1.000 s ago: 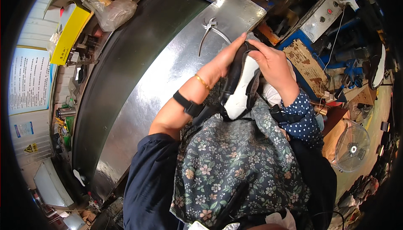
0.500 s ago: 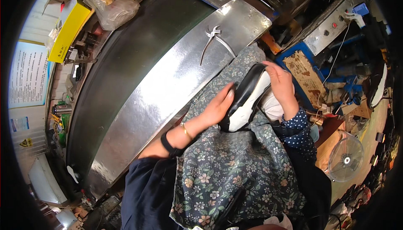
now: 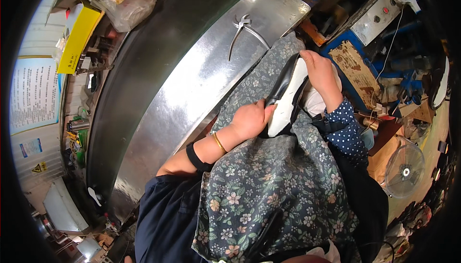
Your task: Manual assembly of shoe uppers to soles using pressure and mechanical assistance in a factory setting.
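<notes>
A black shoe upper on a last, with a white underside (image 3: 288,100), lies slanted over my apron-covered lap, underside turned up and toward the right. My left hand (image 3: 253,119) is closed on its lower end, thumb on the edge of the white underside and fingers hidden behind the black side. At the upper end my right hand (image 3: 322,77) grips the shoe, thumb near the tip; its other fingers are largely out of sight. Beyond my hands, metal pincers (image 3: 244,22) with spread handles rest on the shiny metal ledge (image 3: 168,95).
A dark conveyor belt (image 3: 144,56) runs along the ledge's far side. To the right stand a blue-framed machine (image 3: 353,66), a control panel with buttons (image 3: 382,13) and a round fan (image 3: 405,171). A yellow box (image 3: 79,40) and plastic bag (image 3: 127,13) sit at upper left.
The shoe has rolled so that more of its white underside shows. My left hand has gone from lying along the side to gripping the lower end. The whole view has shifted slightly.
</notes>
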`<move>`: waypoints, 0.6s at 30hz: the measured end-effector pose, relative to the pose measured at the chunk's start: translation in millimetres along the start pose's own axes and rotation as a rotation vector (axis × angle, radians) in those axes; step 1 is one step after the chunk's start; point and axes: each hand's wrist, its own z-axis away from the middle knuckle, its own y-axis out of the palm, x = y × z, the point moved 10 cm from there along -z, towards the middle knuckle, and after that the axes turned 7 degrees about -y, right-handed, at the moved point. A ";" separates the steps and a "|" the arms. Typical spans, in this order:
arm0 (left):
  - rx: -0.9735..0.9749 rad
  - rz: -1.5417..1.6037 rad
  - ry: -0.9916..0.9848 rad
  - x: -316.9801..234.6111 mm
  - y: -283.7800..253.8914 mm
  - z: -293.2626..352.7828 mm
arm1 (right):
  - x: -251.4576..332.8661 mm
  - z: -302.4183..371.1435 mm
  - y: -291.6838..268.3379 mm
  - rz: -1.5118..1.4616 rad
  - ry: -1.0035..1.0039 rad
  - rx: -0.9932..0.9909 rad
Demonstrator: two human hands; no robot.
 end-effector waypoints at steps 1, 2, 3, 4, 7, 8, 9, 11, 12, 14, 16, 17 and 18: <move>0.127 -0.056 -0.053 3.5 7.3 -1.3 | -2.7 1.7 -0.7 0.000 0.000 -0.007; 0.125 -0.062 -0.048 8.8 6.5 -2.2 | -5.7 4.8 -1.5 0.002 -0.014 -0.026; 0.160 0.190 0.038 8.6 8.6 -0.4 | -6.0 7.8 -3.4 0.002 -0.028 -0.042; 0.193 0.445 0.124 5.9 11.1 3.2 | -2.4 9.5 -6.4 0.001 -0.031 -0.046; 0.091 0.420 0.186 -0.3 16.9 8.3 | 16.3 10.2 -16.9 -0.110 -0.079 -0.086; 0.062 0.584 0.215 -4.7 14.3 13.5 | 21.8 11.3 -15.2 -0.134 -0.093 -0.057; 0.066 0.569 0.240 -7.0 11.7 10.3 | 24.8 7.9 -19.2 -0.152 -0.106 -0.044; 0.328 1.080 0.159 1.2 15.7 1.0 | 21.6 -1.4 -18.8 -0.242 0.063 0.167; 0.317 1.230 0.048 10.9 1.7 -3.1 | 10.0 -5.5 -28.5 -0.391 0.049 0.120; 0.236 1.406 -0.094 38.7 -31.5 -5.6 | 0.3 -9.7 -84.1 -0.372 -0.037 0.033; 0.024 1.204 -0.010 54.6 -78.4 -0.9 | -19.4 -22.2 -169.1 -0.023 -0.011 0.069; -0.127 0.951 0.020 57.5 -103.2 5.7 | -47.3 -28.1 -218.3 0.168 0.065 -0.007; -0.243 0.434 -0.198 59.7 -120.8 16.0 | -57.1 -34.2 -268.6 0.362 0.073 -0.104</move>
